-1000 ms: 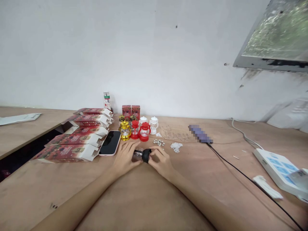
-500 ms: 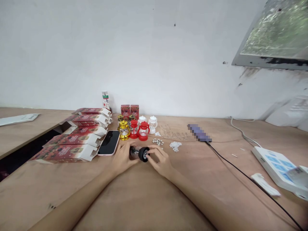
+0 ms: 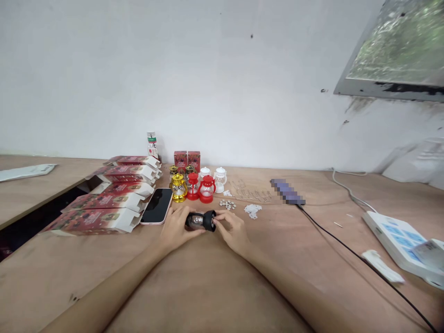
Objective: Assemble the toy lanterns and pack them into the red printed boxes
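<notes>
A small black lantern (image 3: 197, 222) lies on its side in my left hand (image 3: 176, 229), which is closed around its top and body. Its clear middle shows between the fingers, and its round base faces right. My right hand (image 3: 233, 230) is closed in a pinch, fingertips pressed to the underside of that base. Whatever sits between those fingertips is hidden. Just behind my hands stand a gold lantern (image 3: 179, 188), red lanterns (image 3: 207, 190) and white lanterns (image 3: 220, 180). Small round button cells (image 3: 228, 204) and white plastic pieces (image 3: 253, 211) lie beyond my right hand.
Several open red boxes (image 3: 100, 219) lie at the left, beside a phone (image 3: 157, 206). Two red boxes (image 3: 193, 159) stand at the back. Thin wire handles (image 3: 251, 194) and a second phone (image 3: 287, 191) with a black cable (image 3: 333, 235) lie right; a power strip (image 3: 395, 238) sits farther right.
The lantern's base has turned a little to the right, away from me. My right fingertips have drawn together against the underside of the base.
</notes>
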